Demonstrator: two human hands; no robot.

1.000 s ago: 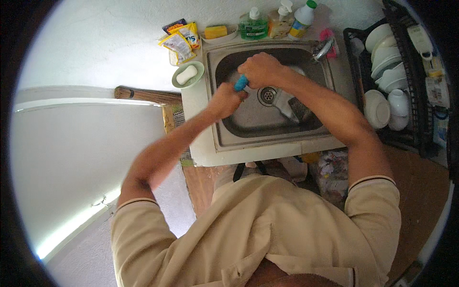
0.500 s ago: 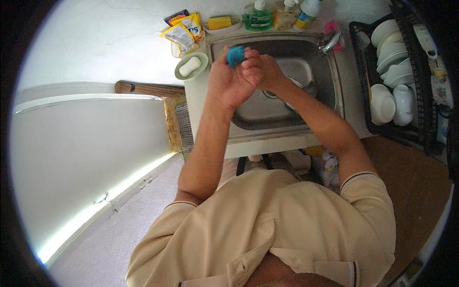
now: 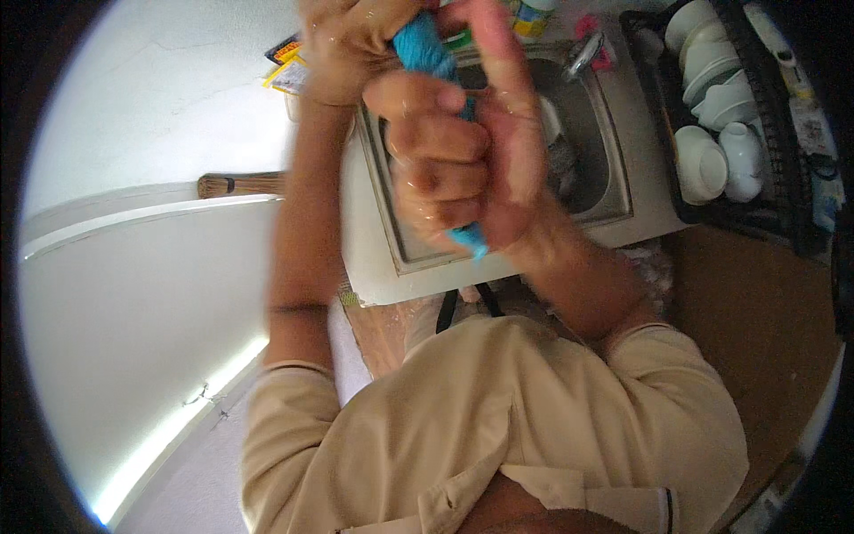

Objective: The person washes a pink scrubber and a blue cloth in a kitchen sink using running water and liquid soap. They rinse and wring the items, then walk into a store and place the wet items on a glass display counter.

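A twisted blue cloth [image 3: 423, 50] is stretched between my two hands, raised high and close over the sink [image 3: 587, 191]. My left hand [image 3: 349, 43] is closed round its upper part, with the fingers partly cut off by the top of the picture. Lower down, my right hand [image 3: 442, 160] wraps its fingers round the cloth, and a blue end pokes out below the little finger. Both hands glisten as if wet. Behind my right hand, a greyish item [image 3: 560, 163] lies in the basin, too blurred to name.
Right of the sink stands a black dish rack [image 3: 660, 133] with white bowls [image 3: 700, 165] and cups. A tap [image 3: 584, 55] rises at the sink's far right corner. Yellow packets [image 3: 286, 76] lie at the far left. A bundled stick broom [image 3: 240, 184] rests along the left wall.
Both hands have come up out of the sink area, closer to the camera. The blue cloth, earlier a small bunch at my left hand, is now drawn out as a twist between both hands.
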